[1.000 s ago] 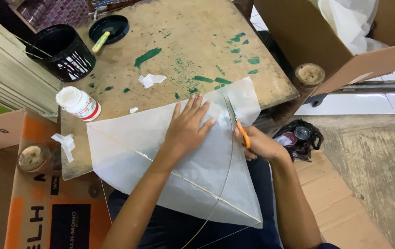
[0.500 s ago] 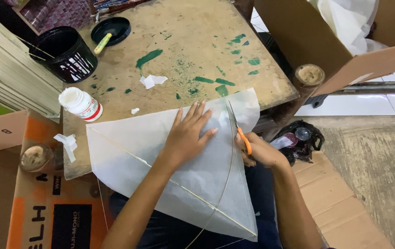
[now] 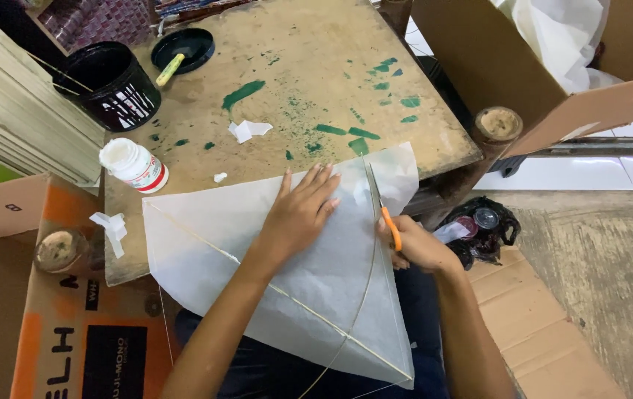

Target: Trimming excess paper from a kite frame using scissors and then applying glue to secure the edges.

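A white paper kite (image 3: 257, 273) with thin stick ribs lies over the near edge of a worn wooden table (image 3: 294, 74) and across my lap. My left hand (image 3: 302, 210) lies flat on the paper with its fingers spread, holding it down. My right hand (image 3: 416, 244) grips orange-handled scissors (image 3: 381, 203), whose blades point away from me along the kite's right edge, next to the curved rib.
A black pot (image 3: 106, 85), a black lid with a brush (image 3: 182, 50) and a white glue bottle (image 3: 133, 164) stand at the table's far left. Green paint smears mark the tabletop. Cardboard boxes sit at left (image 3: 28, 310) and upper right (image 3: 523, 66). A black bag (image 3: 483, 229) lies on the floor.
The kite has slid down and toward me over the table edge. The scissors have moved further along the right edge of the paper. My left hand keeps pressing the sheet.
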